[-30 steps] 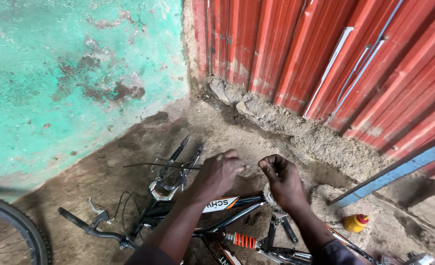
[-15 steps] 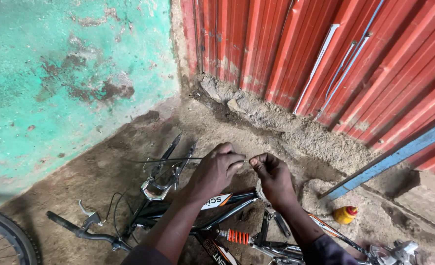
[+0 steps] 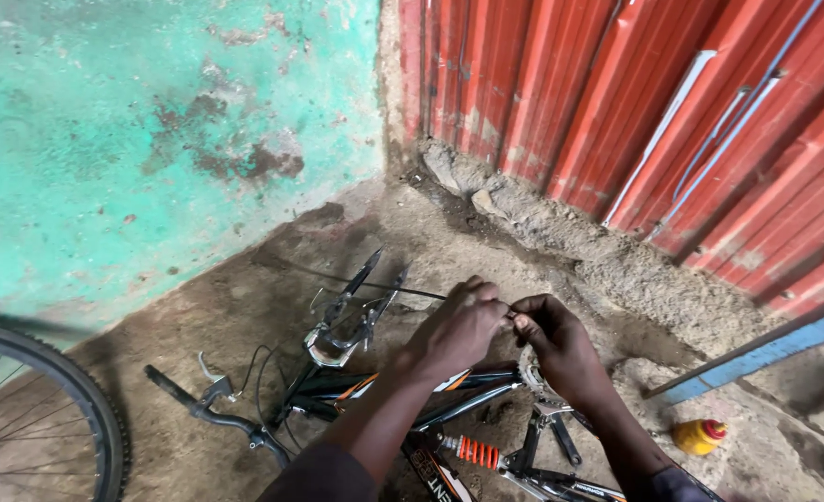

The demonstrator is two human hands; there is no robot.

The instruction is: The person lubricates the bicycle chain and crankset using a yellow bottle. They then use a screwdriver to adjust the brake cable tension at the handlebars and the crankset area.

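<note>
- Left hand (image 3: 458,325) and right hand (image 3: 560,349) meet over the upturned bike frame (image 3: 430,400) on the dirt floor (image 3: 244,307), mid-scene.
- Both grips narrow: fingertips pinched on a thin cable (image 3: 375,284) that runs left from my hands, past the fork (image 3: 351,311).
- Left hand pinches the cable from above; right hand takes its end just beside, thumb to forefinger. Whether there is a ferrule or end cap I cannot tell, too small.
- To do this well, my judgement: keep the cable taut and straight between the two pinches, no kinks. Work close to the end so strands don't fray. Keep elbows clear of the frame so it doesn't roll.
- Handlebar (image 3: 212,409) with brake lever lies near left, loose cables looping to the frame. Don't snag those.
- Orange spring (image 3: 472,451) of the shock sits near, below my wrists.
- Wheel (image 3: 40,409) at near-left edge, well apart.
- Labels: white and orange decal (image 3: 449,381) on the frame tube, partly under my left forearm; a second lettered strip on the lower tube near the spring. Both black tubes, white lettering.
- Packages: one small yellow bottle (image 3: 698,435) with red cap, lying on the floor near right, just beside the blue bar (image 3: 765,358).
- No signs on the green wall (image 3: 151,139) or the red sheeting (image 3: 663,121).
</note>
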